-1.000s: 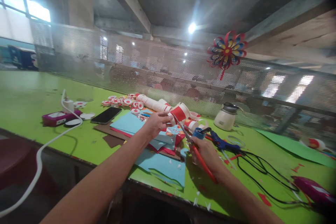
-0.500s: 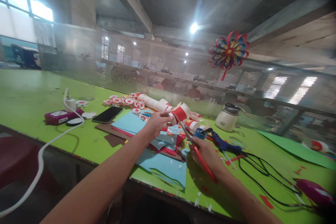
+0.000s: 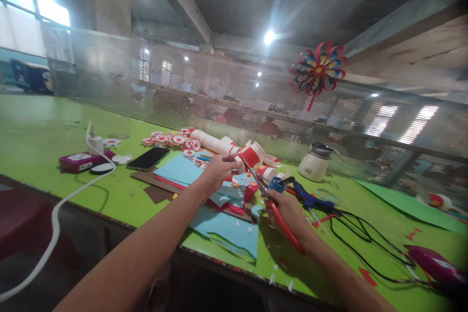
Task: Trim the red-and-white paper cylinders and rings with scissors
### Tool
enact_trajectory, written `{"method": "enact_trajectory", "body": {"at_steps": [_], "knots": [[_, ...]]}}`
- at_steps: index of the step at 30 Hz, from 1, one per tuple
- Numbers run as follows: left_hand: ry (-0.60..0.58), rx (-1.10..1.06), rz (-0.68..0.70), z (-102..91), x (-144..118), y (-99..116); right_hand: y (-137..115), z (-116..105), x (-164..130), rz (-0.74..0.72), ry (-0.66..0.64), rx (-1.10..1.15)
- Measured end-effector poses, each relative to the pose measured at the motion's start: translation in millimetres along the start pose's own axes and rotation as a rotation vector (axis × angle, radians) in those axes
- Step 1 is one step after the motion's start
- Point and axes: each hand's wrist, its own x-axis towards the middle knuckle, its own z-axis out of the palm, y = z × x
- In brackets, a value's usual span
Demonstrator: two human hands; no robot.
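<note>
The right hand (image 3: 288, 209) is closed around the red handles of a pair of scissors (image 3: 272, 207), whose blades slant up and to its left, tips reaching a red and white paper piece (image 3: 250, 155). The left hand (image 3: 215, 171) pinches that piece between thumb and fingertips, just off the blade tips. Under and just nearer than the left hand lies a loose stack of blue and red paper sheets (image 3: 204, 190); its lowest blue sheet runs to the near edge of the green table (image 3: 44, 141). Just beyond the right hand lie a blue glue gun (image 3: 309, 200) and a black cable (image 3: 358, 239) looping off to its right. Far to the left of the left hand, past a phone (image 3: 148, 158), the tabletop lies bare. A perforated metal screen (image 3: 219, 102) closes the far edge beyond both hands.
</note>
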Motion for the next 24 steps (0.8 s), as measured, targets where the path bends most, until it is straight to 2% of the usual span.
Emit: {"method": "enact_trajectory", "body": {"at_steps": [5,9,18,24], "knots": [[-0.017,-0.077,-0.026,-0.5,-0.6,0.4,5.2,3.2,-0.3,-0.025,0.020,0.032],[-0.007,-0.032,-0.063,-3.0,0.0,0.9,8.6,6.4,2.0,-0.063,0.044,0.046],[-0.023,0.037,0.051,-3.4,-0.8,0.0,5.5,3.2,0.5,-0.091,0.067,0.109],[-0.006,0.029,0.043,-1.6,-0.6,-1.0,1.5,2.7,-1.7,-0.077,0.047,0.073]]}}
